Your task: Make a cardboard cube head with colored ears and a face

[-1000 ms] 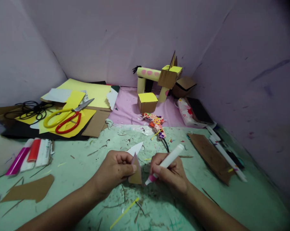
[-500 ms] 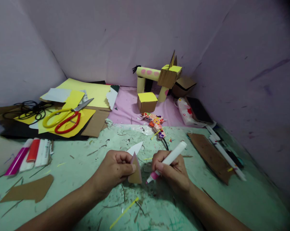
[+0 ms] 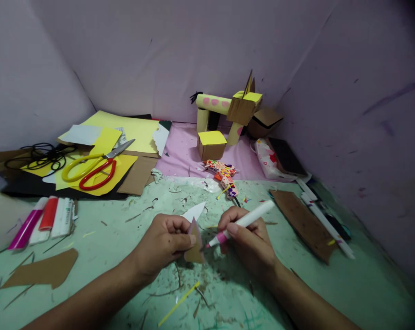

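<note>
Over the last second I watched the right hand (image 3: 251, 243) lay the white marker pen with a pink collar (image 3: 248, 221) flatter and lift its tip from low beside the small brown pointed cardboard piece (image 3: 194, 243) up to that piece's right edge, where it now touches or nearly touches. I judge that marking along the edge is under way. The left hand (image 3: 164, 243) has hardly moved, with thumb and fingers pinched on the piece, holding it upright just above the scrap-strewn green table (image 3: 331, 293). The right hand's fingers are wrapped closed around the pen. As for containers, the small brown cardboard box (image 3: 264, 120) at the back shows a dark opening, but I cannot tell what is inside.
</note>
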Motion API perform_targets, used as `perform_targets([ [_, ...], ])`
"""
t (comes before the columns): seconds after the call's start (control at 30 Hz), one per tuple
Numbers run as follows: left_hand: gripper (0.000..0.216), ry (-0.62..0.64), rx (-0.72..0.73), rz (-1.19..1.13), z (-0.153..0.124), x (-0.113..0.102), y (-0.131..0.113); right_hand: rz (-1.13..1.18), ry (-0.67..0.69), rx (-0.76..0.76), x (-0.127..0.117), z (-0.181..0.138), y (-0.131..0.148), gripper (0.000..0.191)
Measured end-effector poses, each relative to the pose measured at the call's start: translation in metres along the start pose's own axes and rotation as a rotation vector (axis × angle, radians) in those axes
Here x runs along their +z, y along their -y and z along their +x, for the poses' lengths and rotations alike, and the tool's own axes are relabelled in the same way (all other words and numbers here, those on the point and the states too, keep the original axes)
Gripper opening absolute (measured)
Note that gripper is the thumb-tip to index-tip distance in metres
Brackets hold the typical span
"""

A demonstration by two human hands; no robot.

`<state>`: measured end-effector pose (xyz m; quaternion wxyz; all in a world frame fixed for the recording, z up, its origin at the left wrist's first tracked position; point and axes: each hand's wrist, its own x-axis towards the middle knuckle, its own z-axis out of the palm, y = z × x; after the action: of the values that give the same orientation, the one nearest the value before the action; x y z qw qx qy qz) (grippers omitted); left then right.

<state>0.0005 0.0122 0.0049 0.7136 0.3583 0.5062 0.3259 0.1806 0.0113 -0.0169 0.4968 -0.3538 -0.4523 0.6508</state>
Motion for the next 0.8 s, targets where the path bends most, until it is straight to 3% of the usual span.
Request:
perform_targets([
  [0.23,0.015,0.024,-0.019,0.054,0.000,0.000,0.000,-0.090,-0.055,-0.026,-0.012,-0.007,-0.001,0.016],
  [0.47,0.016,0.071,-0.024,0.125,0.000,0.000,-0.003,0.050,-0.193,-0.049,-0.010,0.000,-0.004,0.025],
  [0.67,0.016,0.070,-0.030,0.152,-0.002,0.001,-0.004,0.009,-0.074,-0.037,-0.013,-0.003,-0.005,0.017],
  [0.8,0.017,0.084,-0.018,0.166,-0.001,0.000,-0.003,0.065,-0.101,-0.007,-0.013,-0.003,-0.005,0.016],
])
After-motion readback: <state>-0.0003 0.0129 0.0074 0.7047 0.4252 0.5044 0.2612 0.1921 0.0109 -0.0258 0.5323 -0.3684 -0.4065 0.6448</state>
